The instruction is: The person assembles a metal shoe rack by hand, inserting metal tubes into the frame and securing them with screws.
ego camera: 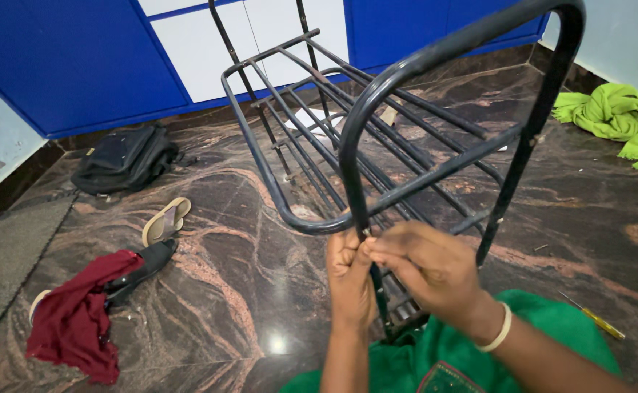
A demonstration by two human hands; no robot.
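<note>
Even, fairly bright indoor light fills the room, with only soft shadows. The polished stone floor (210, 240) carries a small white glare spot near the bottom centre. The wide lens bends straight lines at the edges, and the nearest rack (435, 65) bar looks slightly soft.

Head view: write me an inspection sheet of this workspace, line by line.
Surface: polished marbled stone floor, brown with pink veins.
Job's things: dark metal tube rack, tilted toward the camera.
Clutter: black bag, tan sandal, maroon cloth over a black shoe, green cloth, yellow-handled screwdriver.
Grippers: left hand and right hand both pinch at a joint on the rack's upright bar; what the fingertips hold is hidden.
Cables: nothing seen.
Surroundings: blue and white cabinet doors, pale wall.
</note>
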